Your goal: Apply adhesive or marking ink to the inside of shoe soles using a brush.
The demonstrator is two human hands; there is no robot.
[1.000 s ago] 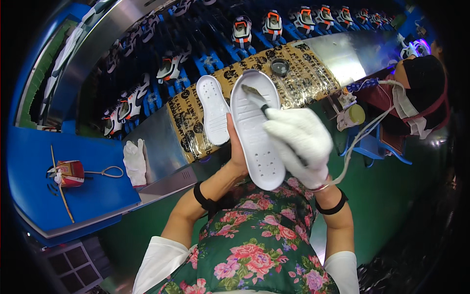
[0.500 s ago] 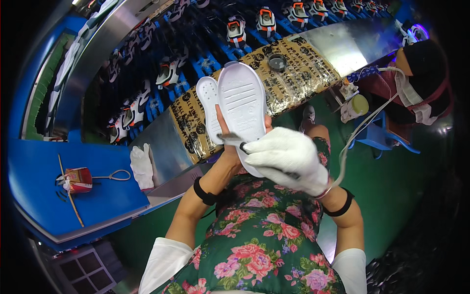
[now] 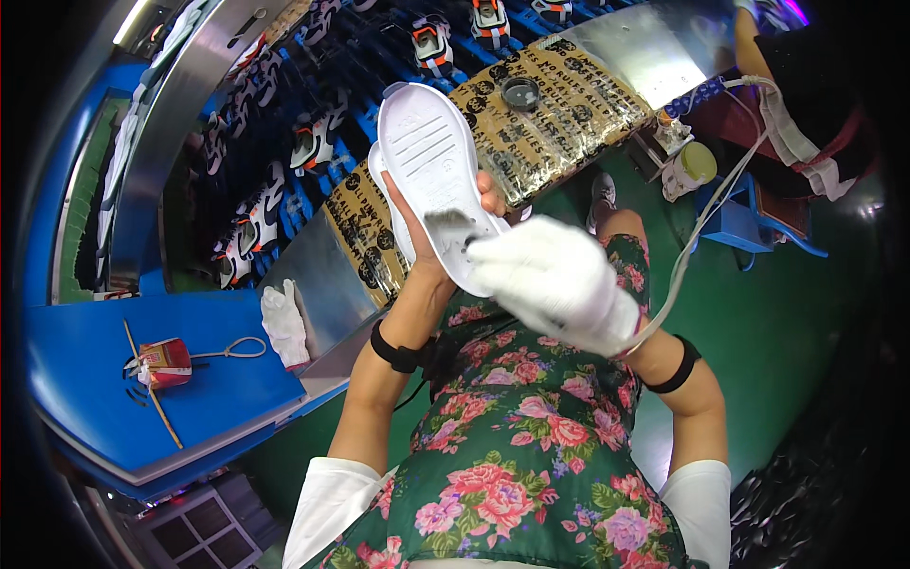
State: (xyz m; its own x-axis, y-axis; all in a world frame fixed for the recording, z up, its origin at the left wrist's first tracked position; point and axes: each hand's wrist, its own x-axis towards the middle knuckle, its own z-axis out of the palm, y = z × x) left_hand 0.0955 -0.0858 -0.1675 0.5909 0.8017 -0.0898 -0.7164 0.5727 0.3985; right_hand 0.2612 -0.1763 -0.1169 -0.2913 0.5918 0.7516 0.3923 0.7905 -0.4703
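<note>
A white shoe sole [image 3: 431,142] with a raised rim is tilted up before me, its grooved inner face turned toward me. My left hand [image 3: 420,239] is bare and closed around the sole from beneath, thumb on one side and fingertips on the other. Behind it shows the edge of a second white sole [image 3: 379,171], mostly hidden. My right hand [image 3: 555,280], in a white knit glove, pinches a small brush [image 3: 453,224]. Its dark, motion-blurred bristles are at the lower part of the sole's inner face, apparently touching it.
A small dark dish [image 3: 520,93] stands on the taped cardboard [image 3: 559,133]. Beyond, sneakers [image 3: 433,47] sit on a blue rack. On the left, a blue table [image 3: 85,370] bears a red packet [image 3: 164,363] and a white glove [image 3: 284,322]. A lidded tub [image 3: 689,171] stands at right, near another person.
My view has shifted. The held sole has moved left and up, and now covers more of the second one. The brush has swung to a different slant on the sole.
</note>
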